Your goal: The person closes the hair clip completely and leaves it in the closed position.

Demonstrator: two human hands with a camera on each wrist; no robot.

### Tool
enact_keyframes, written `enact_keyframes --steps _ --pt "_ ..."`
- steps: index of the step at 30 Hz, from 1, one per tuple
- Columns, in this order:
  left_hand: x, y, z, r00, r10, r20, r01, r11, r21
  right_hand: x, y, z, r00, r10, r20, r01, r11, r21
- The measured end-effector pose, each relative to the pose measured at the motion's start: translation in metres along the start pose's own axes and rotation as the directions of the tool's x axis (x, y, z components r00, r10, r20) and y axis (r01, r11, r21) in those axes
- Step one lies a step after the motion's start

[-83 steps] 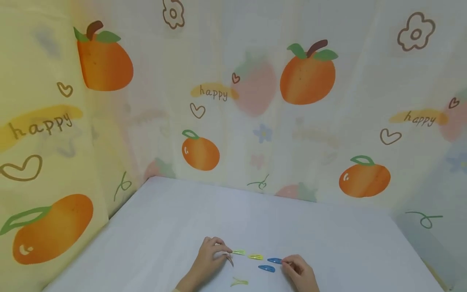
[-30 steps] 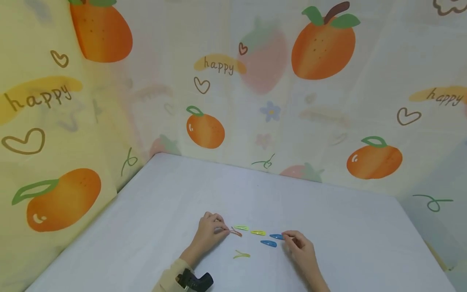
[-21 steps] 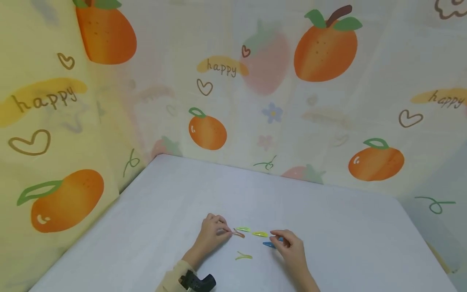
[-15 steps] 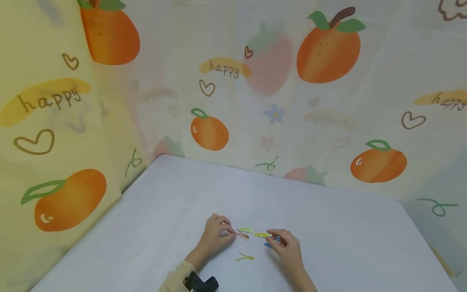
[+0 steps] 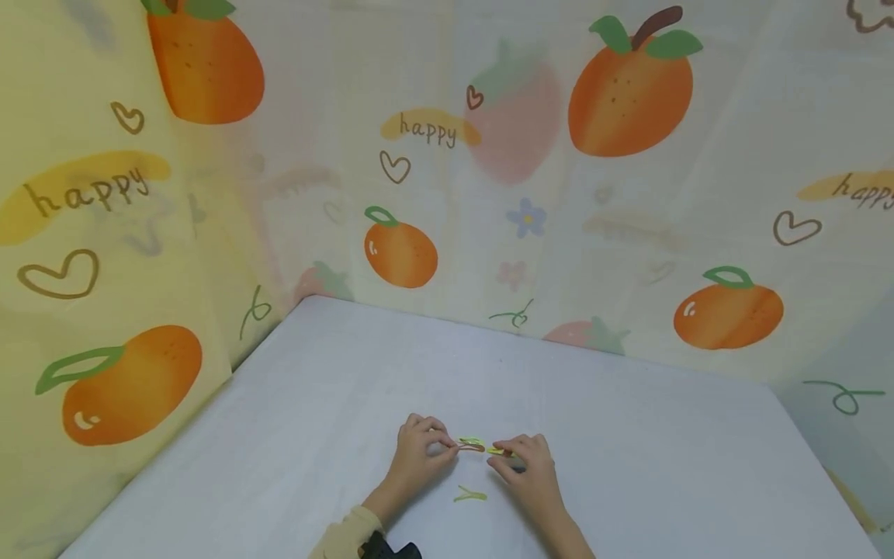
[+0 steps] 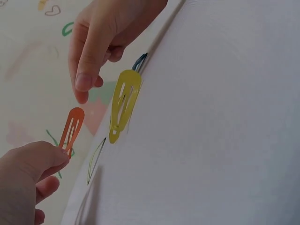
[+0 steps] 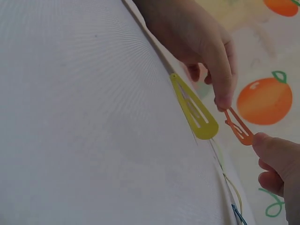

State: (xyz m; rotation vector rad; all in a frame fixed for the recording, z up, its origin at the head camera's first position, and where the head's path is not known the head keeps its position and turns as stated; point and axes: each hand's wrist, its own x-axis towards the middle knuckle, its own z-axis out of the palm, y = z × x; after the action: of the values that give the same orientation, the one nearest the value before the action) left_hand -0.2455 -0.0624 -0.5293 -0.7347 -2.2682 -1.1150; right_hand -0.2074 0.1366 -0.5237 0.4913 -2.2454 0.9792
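Observation:
My left hand (image 5: 422, 450) pinches the narrow end of an orange snap hair clip (image 6: 73, 125) between thumb and forefinger, its wide rounded end facing my right hand. My right hand (image 5: 527, 466) hovers just right of the clip, thumb and forefinger parted; the left wrist view shows a small gap between them and the clip. Behind the orange clip lies a light green hair clip (image 5: 472, 440). A yellow hair clip (image 5: 493, 450) is partly covered by my right fingers. Nearer me sits another yellow clip (image 5: 472, 494), its two layers sprung apart.
A blue hair clip (image 6: 139, 61) shows past the yellow one in the left wrist view; in the head view my right hand hides the blue clips. The white table (image 5: 335, 365) meets a fruit-printed curtain (image 5: 307, 155) at the back and left.
My right hand has moved left from the blue clips, past the yellow one, towards the orange clip. My left hand keeps its pinch, and the orange clip has turned more level.

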Motion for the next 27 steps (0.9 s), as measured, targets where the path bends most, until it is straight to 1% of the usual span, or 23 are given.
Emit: enact_keyframes --steps 3,5,10,15,23,27 --pt "-0.0009 0.0026 0.0024 1.000 -0.028 0.013 0.028 1.000 -0.007 -0.0015 0.0001 0.0012 1.000 0.015 0.002 -0.015 1.000 0.000" --pt "-0.0017 0.0048 0.0039 0.999 -0.031 0.028 0.032 1.000 -0.002 -0.0028 0.0001 0.0018 1.000 0.016 0.014 -0.016 1.000 -0.003" --pt "-0.0030 0.0091 0.0066 0.999 -0.006 0.039 0.005 1.000 0.014 -0.0058 -0.0008 0.0015 0.999 -0.016 0.046 0.016 1.000 0.005" --pt "-0.0034 0.0086 0.0077 0.999 0.008 0.046 -0.010 0.999 0.035 -0.0063 -0.0018 0.0004 0.997 -0.026 0.067 0.026 1.000 0.002" --pt "-0.0038 0.0095 0.0076 0.995 0.040 0.088 -0.042 0.999 0.025 -0.0067 -0.0019 0.0005 0.998 -0.004 0.058 0.004 1.000 0.005" --pt "-0.0036 0.0086 0.0084 0.994 0.056 0.096 -0.059 0.998 0.027 -0.0064 -0.0014 -0.0002 0.999 -0.007 0.054 0.008 1.000 -0.004"
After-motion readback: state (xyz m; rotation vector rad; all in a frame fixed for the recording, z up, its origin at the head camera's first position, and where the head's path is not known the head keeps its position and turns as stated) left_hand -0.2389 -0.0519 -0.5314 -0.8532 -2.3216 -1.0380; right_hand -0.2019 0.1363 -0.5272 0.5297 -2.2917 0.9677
